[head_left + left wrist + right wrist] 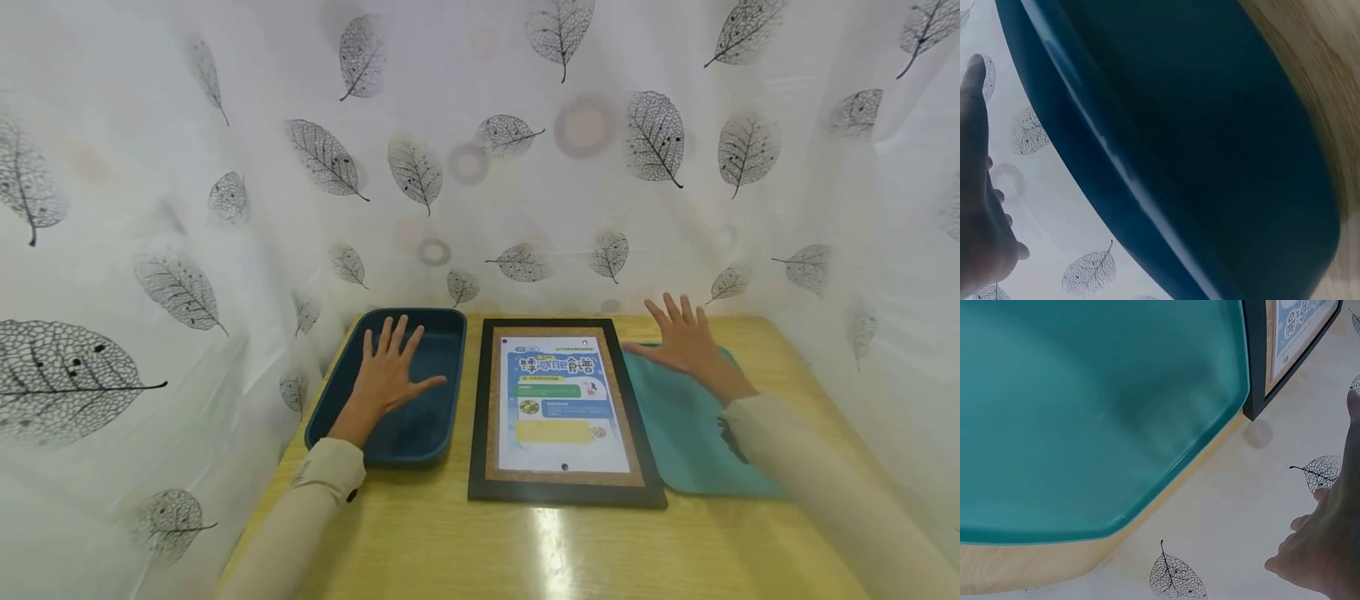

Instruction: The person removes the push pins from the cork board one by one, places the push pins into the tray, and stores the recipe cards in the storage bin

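Note:
My left hand (382, 382) is spread above a deep dark-blue tray (441, 417), its fingers straight and holding nothing. In the left wrist view the tray's wall fills most of the picture, with the hand (982, 200) at the left edge, apart from it. Over the far end of a flat teal tray (690, 450) hovers my right hand (686, 346), fingers fanned out and nothing in its grasp. The right wrist view shows that teal tray (1085, 437) from above, with the hand (1329, 531) beyond its rim at right.
Between the two trays lies a black-framed board (480, 417) with a printed Chinese sheet (566, 404) pinned on it. All stand on a light wooden table (435, 542). A white curtain with leaf prints (465, 75) encloses the table at the back and sides.

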`<state>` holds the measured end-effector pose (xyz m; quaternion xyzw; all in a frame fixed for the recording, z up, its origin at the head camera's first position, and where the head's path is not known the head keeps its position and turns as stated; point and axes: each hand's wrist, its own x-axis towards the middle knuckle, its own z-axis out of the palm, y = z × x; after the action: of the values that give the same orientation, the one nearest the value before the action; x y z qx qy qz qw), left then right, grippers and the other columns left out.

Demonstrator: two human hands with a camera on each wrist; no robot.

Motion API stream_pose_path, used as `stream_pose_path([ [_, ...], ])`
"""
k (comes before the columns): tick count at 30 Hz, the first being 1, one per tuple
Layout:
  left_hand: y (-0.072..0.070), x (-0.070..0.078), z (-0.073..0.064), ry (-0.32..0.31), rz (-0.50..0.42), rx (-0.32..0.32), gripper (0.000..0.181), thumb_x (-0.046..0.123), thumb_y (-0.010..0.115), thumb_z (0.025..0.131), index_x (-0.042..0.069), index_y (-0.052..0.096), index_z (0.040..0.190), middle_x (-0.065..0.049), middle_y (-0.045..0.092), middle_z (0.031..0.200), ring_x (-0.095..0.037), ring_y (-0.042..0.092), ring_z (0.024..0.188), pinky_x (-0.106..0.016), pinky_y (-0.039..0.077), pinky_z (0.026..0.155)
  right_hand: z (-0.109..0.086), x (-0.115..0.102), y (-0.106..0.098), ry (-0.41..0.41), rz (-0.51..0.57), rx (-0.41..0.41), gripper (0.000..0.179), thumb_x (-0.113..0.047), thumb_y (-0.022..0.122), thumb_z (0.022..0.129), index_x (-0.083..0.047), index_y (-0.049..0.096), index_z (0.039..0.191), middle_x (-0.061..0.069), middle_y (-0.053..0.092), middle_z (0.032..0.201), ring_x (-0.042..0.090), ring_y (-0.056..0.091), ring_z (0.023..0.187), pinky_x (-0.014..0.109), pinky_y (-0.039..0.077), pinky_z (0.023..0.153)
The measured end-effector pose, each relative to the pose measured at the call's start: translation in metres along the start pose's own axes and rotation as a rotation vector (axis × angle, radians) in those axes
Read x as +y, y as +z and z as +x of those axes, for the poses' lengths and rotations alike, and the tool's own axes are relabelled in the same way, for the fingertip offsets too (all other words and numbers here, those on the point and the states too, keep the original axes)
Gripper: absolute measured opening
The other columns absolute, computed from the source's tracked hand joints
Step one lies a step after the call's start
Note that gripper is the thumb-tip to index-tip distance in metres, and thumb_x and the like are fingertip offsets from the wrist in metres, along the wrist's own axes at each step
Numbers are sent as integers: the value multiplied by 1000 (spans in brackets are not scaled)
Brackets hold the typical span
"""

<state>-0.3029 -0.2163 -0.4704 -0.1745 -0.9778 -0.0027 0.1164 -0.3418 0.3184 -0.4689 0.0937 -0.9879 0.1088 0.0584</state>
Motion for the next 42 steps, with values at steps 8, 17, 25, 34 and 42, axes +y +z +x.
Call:
stream_pose_path([
  [8, 7, 18, 8, 28, -33, -49, 108, 81, 55, 89, 16, 21, 167, -17, 7, 174, -42, 5, 159, -69, 4, 123, 2, -7, 3, -2, -31, -1, 107, -69, 63, 90, -5, 22, 165, 33, 12, 168, 56, 1, 154, 71, 0, 122],
  [17, 6, 35, 10, 38, -67, -71, 105, 77, 57, 91, 13, 23, 167, -18, 9, 173, -43, 10, 158, -69, 9, 123, 11, -14, 14, -15, 18, 7, 105, -67, 66, 89, -5, 25, 164, 31, 12, 168, 53, 1, 155, 68, -3, 123],
  [25, 8, 56, 14, 67, -108, -79, 103, 73, 60, 92, 12, 24, 166, -19, 14, 172, -43, 12, 158, -68, 12, 123, 9, -24, 14, -21, 12, -4, 103, -64, 66, 91, -5, 25, 164, 31, 14, 168, 53, 4, 155, 67, 1, 124],
  [34, 15, 77, 21, 61, -145, -122, 101, 73, 56, 95, 13, 18, 167, -18, 12, 173, -42, 10, 159, -67, 11, 124, 11, -37, 16, -36, 10, -19, 107, -73, 61, 90, -5, 26, 164, 30, 15, 168, 52, 5, 155, 67, 4, 124],
  [42, 22, 94, 27, 37, -143, -147, 98, 70, 58, 96, 13, 21, 167, -16, 10, 173, -39, 10, 159, -63, 14, 125, 19, -54, 17, -70, 9, -19, 106, -70, 63, 89, -5, 27, 164, 30, 18, 168, 52, 8, 155, 66, 6, 124],
])
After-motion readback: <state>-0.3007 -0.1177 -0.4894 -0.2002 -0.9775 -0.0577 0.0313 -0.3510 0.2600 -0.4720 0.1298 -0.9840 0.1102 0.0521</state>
